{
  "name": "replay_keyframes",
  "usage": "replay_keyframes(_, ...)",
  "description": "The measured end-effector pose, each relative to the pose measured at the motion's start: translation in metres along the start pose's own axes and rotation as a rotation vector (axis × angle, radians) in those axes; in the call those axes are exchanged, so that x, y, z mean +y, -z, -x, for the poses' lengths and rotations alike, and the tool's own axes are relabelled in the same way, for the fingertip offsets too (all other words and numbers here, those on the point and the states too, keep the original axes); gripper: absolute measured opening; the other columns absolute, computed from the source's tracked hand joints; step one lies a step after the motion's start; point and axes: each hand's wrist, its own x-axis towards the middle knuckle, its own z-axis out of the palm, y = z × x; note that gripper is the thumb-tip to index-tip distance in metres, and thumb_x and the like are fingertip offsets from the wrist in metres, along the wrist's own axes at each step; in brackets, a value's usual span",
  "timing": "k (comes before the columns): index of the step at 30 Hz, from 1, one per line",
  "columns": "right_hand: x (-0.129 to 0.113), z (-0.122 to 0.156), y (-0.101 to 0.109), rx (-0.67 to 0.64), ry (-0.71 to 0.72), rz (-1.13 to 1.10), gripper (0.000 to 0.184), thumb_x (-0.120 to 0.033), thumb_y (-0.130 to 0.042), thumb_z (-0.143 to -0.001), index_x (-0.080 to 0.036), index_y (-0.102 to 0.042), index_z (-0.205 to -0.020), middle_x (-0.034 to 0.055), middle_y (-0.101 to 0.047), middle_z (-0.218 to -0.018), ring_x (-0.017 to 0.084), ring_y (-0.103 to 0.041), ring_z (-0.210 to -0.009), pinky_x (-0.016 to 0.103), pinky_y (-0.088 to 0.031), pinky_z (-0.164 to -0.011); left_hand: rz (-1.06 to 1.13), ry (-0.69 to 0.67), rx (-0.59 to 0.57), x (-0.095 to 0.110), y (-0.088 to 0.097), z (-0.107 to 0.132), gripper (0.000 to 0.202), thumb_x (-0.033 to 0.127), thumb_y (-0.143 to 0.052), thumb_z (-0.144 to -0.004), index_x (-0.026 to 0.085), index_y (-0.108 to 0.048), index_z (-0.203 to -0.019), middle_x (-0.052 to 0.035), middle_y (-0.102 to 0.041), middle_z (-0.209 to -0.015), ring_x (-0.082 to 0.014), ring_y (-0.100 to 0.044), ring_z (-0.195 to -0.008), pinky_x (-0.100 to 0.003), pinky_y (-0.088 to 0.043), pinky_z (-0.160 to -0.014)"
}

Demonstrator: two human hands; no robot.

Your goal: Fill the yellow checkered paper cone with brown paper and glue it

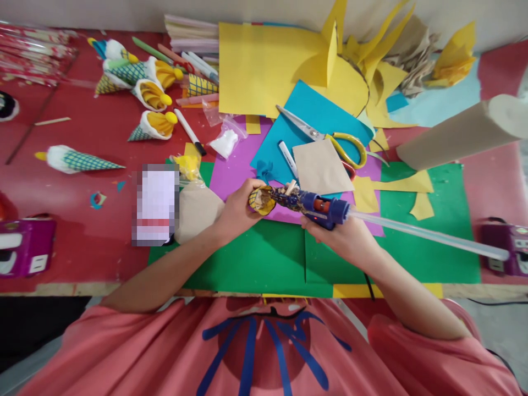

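In my left hand is a small yellow patterned paper cone, its open mouth turned to the right. My right hand is wrapped round a dark blue hot glue gun with a long clear glue stick running out of its back. The gun's grimy nozzle is at the cone's rim; whether they touch I cannot tell. Just beyond the hands lie a brown paper square, a white marker and yellow-handled scissors on blue paper.
Finished-looking patterned cones with white rims lie at the left back. Large yellow sheets and a brown paper roll stand behind. Green paper covers the near table. A bag of white filling and a blurred-out rectangle lie leftward.
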Motion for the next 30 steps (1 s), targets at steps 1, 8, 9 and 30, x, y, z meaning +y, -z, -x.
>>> replay_keyframes(1,-0.001,0.001,0.001,-0.003,-0.004,-0.007,0.023,-0.039,-0.060,-0.078,-0.021,-0.057,-0.064,0.0002,-0.057,-0.051,0.014,-0.052,-0.047,0.025,-0.038,-0.046,-0.011,-0.009,0.004,-0.001,0.000,0.000,0.039,0.025,-0.079,-0.072,0.027,-0.057,-0.105,0.0021,-0.070,-0.092,-0.0157,-0.068,-0.076,-0.027,-0.053,-0.065)
replay_keyframes(8,-0.005,0.005,0.006,-0.005,-0.026,-0.047,0.026,-0.040,-0.059,-0.078,-0.020,-0.054,-0.062,-0.0005,-0.056,-0.049,0.013,-0.050,-0.043,0.025,-0.035,-0.043,-0.054,-0.080,-0.012,-0.006,0.001,0.002,0.046,0.026,-0.078,-0.074,0.028,-0.056,-0.114,-0.0022,-0.069,-0.105,-0.0223,-0.069,-0.094,-0.033,-0.055,-0.078)
replay_keyframes(9,-0.005,0.005,0.007,-0.007,-0.024,-0.046,0.026,-0.041,-0.059,-0.078,-0.020,-0.055,-0.063,-0.0002,-0.056,-0.049,0.013,-0.050,-0.043,0.025,-0.035,-0.042,-0.057,-0.089,-0.016,-0.006,0.002,0.002,0.046,0.026,-0.078,-0.074,0.028,-0.056,-0.115,-0.0028,-0.069,-0.106,-0.0231,-0.069,-0.096,-0.034,-0.055,-0.080)
replay_keyframes(30,-0.002,0.009,0.012,-0.032,-0.056,-0.001,0.027,-0.044,-0.061,-0.077,-0.018,-0.060,-0.070,0.0051,-0.064,-0.057,0.017,-0.057,-0.046,0.027,-0.042,-0.044,-0.005,-0.229,0.053,-0.005,0.001,-0.002,0.043,0.030,-0.073,-0.083,0.027,-0.052,-0.121,-0.0040,-0.062,-0.106,-0.0188,-0.066,-0.095,-0.031,-0.056,-0.080)
